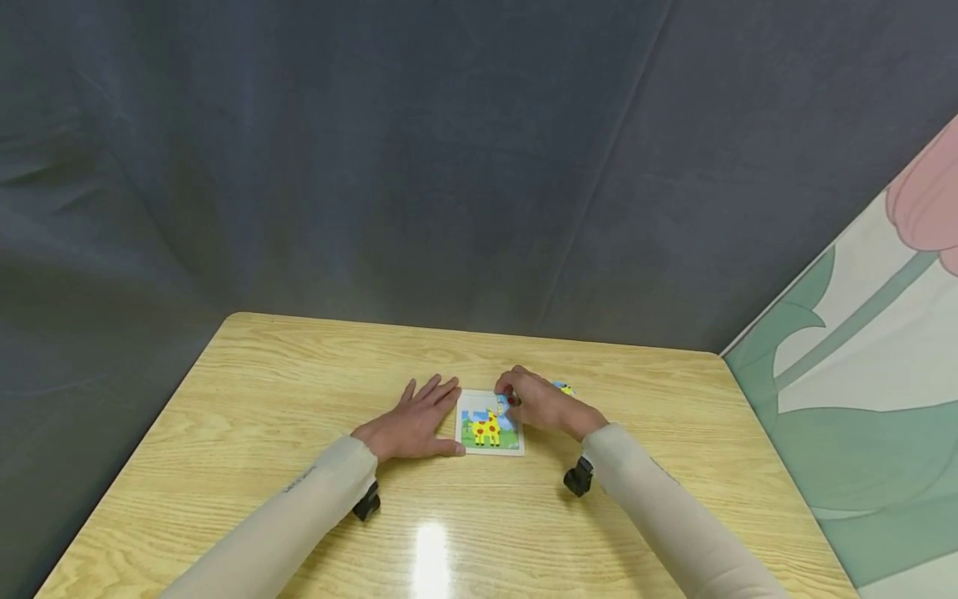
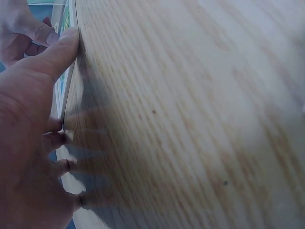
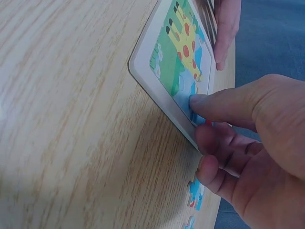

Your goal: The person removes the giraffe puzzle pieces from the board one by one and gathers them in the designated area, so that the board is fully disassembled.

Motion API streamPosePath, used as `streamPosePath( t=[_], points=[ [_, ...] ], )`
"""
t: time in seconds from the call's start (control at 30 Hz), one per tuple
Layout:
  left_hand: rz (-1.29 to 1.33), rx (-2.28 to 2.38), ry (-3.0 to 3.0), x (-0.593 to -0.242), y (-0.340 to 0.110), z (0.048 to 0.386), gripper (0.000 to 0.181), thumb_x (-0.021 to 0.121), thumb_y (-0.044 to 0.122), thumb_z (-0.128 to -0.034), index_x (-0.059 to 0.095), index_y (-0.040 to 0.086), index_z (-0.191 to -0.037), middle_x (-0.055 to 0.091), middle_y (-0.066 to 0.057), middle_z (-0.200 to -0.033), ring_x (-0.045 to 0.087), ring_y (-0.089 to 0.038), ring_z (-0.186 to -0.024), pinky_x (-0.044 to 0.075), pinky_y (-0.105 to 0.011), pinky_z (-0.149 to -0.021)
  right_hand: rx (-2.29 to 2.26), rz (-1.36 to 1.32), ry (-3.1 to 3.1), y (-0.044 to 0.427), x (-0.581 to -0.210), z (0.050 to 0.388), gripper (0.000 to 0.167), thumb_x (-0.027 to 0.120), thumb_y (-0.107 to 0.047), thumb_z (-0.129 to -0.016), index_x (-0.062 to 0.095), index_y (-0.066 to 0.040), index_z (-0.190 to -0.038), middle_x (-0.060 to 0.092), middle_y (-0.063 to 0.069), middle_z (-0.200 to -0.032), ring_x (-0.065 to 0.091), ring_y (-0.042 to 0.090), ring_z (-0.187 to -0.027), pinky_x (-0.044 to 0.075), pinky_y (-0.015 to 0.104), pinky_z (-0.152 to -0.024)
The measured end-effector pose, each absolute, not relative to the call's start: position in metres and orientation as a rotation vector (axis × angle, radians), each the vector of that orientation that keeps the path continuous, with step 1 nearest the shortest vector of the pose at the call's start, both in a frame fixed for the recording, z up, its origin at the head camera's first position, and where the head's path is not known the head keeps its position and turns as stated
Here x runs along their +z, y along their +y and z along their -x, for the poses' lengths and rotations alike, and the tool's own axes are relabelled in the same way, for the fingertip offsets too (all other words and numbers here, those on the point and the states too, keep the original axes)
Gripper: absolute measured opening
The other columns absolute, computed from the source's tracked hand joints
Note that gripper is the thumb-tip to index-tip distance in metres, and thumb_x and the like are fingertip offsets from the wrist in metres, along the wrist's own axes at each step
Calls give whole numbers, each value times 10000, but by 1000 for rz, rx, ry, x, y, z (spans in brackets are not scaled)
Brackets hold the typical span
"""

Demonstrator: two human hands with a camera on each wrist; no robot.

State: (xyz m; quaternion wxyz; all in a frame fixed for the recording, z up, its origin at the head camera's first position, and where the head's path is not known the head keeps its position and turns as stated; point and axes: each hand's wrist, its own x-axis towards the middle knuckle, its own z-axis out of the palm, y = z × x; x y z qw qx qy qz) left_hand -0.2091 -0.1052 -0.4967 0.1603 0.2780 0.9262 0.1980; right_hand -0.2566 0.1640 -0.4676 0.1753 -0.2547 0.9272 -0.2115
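lower centre of frame: left hand [image 1: 421, 425] spread, held nothing, likely bracing puzzle [image 1: 485, 428]; right hand [image 1: 540, 401] pinched piece [image 3: 208, 122], likely for control.

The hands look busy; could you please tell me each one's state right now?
Left hand: open, touching the puzzle tray.
Right hand: closed, pinching a puzzle piece at the tray's far right corner.

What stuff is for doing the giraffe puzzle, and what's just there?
For the puzzle:
- puzzle board
- left hand, at the board's edge
- right hand, pinching a piece
- loose pieces on the table

Just there:
- dark curtain
- flowery cloth
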Motion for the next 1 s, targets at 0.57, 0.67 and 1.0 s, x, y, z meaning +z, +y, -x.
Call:
streamPosePath(
  t=[0.57, 0.67, 1.0],
  points=[
    [-789, 572, 2636, -494, -105, 208, 959, 630, 613, -1017, 227, 93, -1714, 101, -78, -1822, 23, -361, -1700, 29, -675, -1337, -814, 751, 2557, 170, -464, 260, 172, 599, -4, -1062, 718, -106, -1132, 700, 55, -1049, 568, 157, -856, 496, 286, -772],
    [-788, 567, 2639, -494, -105, 208, 960, 630, 615, -1016, 227, 93, -1714, 102, -78, -1822, 27, -362, -1700, 33, -674, -1337, -832, 765, 2551, 172, -462, 260, 188, 581, 6, -1064, 721, -96, -1139, 697, 68, -1060, 561, 159, -855, 494, 281, -780],
    [-792, 548, 2639, -495, -105, 210, 967, 626, 622, -1016, 215, 98, -1717, 92, -73, -1823, 18, -360, -1700, 35, -671, -1338, -856, 746, 2546, 176, -461, 261, 180, 580, 8, -1062, 722, -77, -1133, 697, 86, -1053, 552, 156, -832, 482, 268, -741]
  ],
)
